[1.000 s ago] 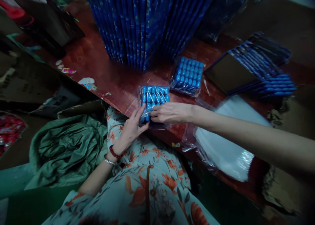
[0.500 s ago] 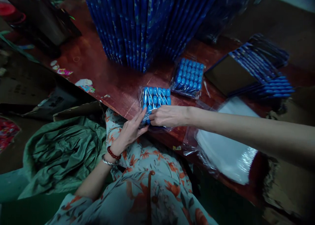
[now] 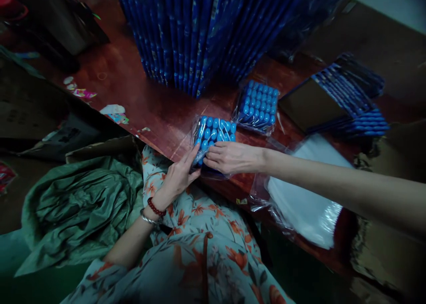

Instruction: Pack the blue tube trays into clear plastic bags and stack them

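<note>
A clear-wrapped pack of blue rounded pieces in rows (image 3: 215, 127) lies at the near edge of the red-brown table. My left hand (image 3: 179, 176) grips its near left corner, fingers along the side and thumb below. Across the near part of the pack lies my right hand (image 3: 229, 157), its fingers curled in on the plastic film and its fingertips partly hidden. Just beyond, to the right, sits a second wrapped pack of the same blue pieces (image 3: 258, 104).
Tall stacks of blue packages (image 3: 186, 42) stand at the back. Flat clear bags (image 3: 306, 206) lie under my right forearm. Further right are more blue packs with a brown card face (image 3: 308, 102). Paper scraps (image 3: 113, 111) lie along the left edge; a green cloth (image 3: 83, 202) hangs below.
The view has shifted slightly. My right hand has moved a little to the right over the pack, while my left hand stays at its corner.
</note>
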`<action>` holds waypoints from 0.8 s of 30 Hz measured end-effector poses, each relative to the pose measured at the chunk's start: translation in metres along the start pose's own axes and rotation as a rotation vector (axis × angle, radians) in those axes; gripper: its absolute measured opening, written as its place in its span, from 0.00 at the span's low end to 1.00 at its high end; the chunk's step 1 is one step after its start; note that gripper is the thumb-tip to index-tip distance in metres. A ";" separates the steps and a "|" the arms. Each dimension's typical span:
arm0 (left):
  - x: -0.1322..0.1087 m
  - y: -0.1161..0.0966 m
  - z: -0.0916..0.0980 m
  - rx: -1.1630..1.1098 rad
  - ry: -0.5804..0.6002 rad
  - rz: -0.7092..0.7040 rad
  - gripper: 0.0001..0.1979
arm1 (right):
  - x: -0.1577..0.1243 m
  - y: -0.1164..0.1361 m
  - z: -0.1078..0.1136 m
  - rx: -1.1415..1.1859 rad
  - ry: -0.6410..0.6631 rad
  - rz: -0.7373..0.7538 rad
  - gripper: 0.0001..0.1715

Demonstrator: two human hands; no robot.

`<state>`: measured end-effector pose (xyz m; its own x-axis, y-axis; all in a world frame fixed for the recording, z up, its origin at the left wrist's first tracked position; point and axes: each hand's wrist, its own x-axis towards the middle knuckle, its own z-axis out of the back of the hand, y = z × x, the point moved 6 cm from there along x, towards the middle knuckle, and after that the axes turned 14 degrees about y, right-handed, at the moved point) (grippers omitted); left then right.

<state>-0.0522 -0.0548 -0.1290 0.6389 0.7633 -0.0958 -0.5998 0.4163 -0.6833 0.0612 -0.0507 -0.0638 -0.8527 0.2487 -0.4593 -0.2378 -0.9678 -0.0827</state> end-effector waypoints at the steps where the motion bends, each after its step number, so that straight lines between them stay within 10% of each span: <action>1: 0.001 0.000 0.001 0.002 -0.008 0.005 0.35 | 0.000 -0.001 -0.001 -0.002 -0.001 -0.020 0.17; 17: 0.005 0.006 -0.001 -0.061 -0.028 0.057 0.37 | 0.023 0.019 -0.001 -0.054 0.138 0.279 0.15; 24: 0.003 0.008 0.000 -0.064 -0.002 0.035 0.37 | -0.014 0.010 0.011 0.118 -0.201 0.100 0.21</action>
<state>-0.0550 -0.0487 -0.1352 0.6169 0.7779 -0.1196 -0.5900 0.3566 -0.7244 0.0655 -0.0637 -0.0484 -0.9474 0.1659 -0.2736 -0.1899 -0.9798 0.0634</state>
